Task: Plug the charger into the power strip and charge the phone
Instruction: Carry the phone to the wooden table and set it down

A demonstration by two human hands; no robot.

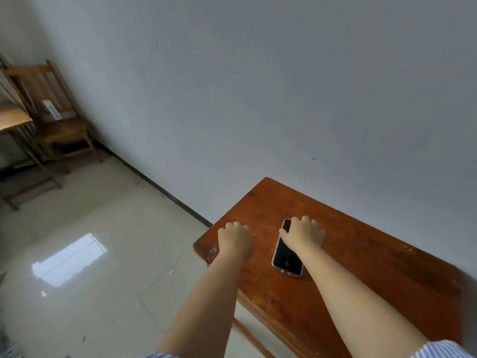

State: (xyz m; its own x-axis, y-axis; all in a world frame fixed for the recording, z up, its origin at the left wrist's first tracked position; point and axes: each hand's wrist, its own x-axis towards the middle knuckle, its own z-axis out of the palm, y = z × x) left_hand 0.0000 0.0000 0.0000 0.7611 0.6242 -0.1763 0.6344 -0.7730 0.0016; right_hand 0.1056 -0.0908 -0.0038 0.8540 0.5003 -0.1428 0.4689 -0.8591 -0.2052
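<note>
A phone (286, 257) with a dark screen and a clear, pinkish case lies face up on a reddish-brown wooden table (366, 270). My right hand (303, 232) covers the phone's far end, with the thumb on its left edge and the fingers curled over its right side. My left hand (235, 237) rests as a closed fist on the table, a short way left of the phone and near the table's left edge. Neither a charger nor a power strip is in view.
The table stands against a plain grey wall. Left of it is pale tiled floor with a bright window reflection (69, 259). A wooden chair (55, 117) and the corner of another table (13, 117) stand at the far left.
</note>
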